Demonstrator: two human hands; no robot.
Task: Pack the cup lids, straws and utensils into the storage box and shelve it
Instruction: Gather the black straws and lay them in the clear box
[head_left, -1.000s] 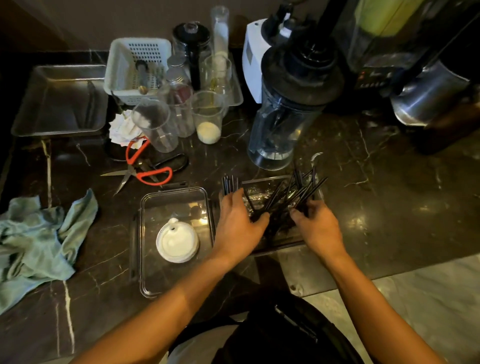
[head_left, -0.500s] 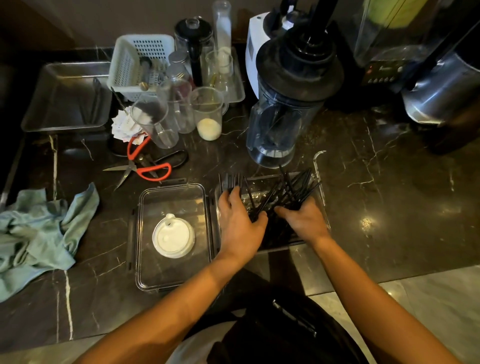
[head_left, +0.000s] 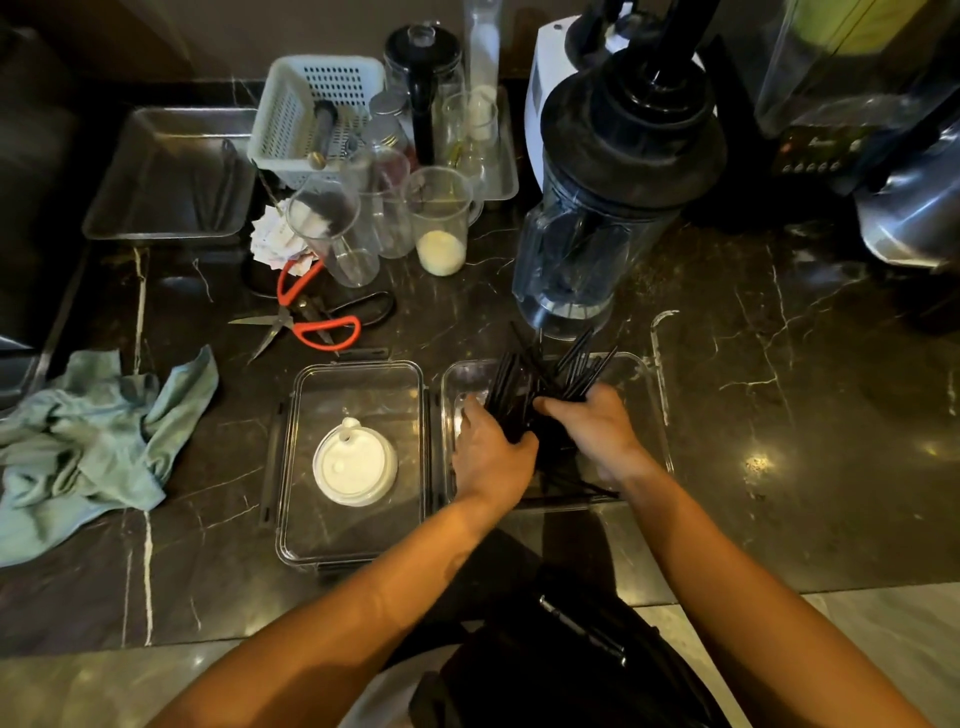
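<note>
A clear storage box (head_left: 655, 415) sits on the dark marble counter just in front of me. A bundle of black straws (head_left: 540, 379) fans out of it toward the blender. My left hand (head_left: 491, 457) and my right hand (head_left: 597, 428) are both closed around the bundle's lower end, inside the box. To the left lies the box's clear lid (head_left: 311, 519), flat on the counter, with a white cup lid (head_left: 355, 465) resting on it. Whether the bundle includes utensils I cannot tell.
A blender jar (head_left: 597, 208) stands right behind the box. Red-handled scissors (head_left: 311, 317), clear measuring cups (head_left: 441, 223), a white basket (head_left: 306, 114) and a metal tray (head_left: 171, 176) crowd the back left. A green cloth (head_left: 88, 431) lies at the left. The counter edge runs below my arms.
Both hands have gathered the spread straws into a tighter bundle and pushed it lower into the box. My right hand has shifted left toward the left hand.
</note>
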